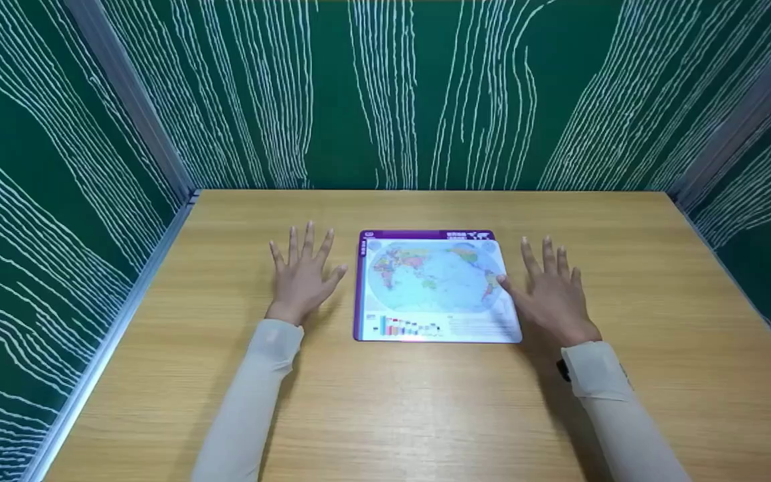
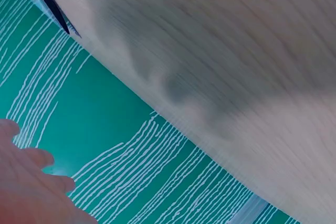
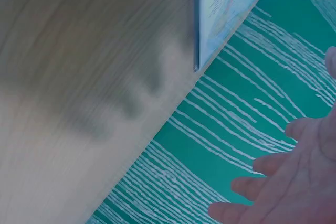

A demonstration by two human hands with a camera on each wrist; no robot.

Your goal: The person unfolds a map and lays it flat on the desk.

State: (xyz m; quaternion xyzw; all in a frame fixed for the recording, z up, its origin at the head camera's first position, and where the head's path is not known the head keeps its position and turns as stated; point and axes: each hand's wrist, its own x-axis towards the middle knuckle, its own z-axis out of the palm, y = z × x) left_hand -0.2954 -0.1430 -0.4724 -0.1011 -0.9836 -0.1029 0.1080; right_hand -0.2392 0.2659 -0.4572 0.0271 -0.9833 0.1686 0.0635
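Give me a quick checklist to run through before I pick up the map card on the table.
1. Left hand free: ok, fingers spread, holding nothing, beside the map card.
2. Right hand free: ok, fingers spread; thumb at the card's right edge.
3. Card flat on the table: ok, printed side up.
4. Nothing lying on the card: ok.
5. Card edges reachable: ok, bare wood shows on every side.
6. Hands resting on the table or hovering: cannot tell; wrist views are blurred.
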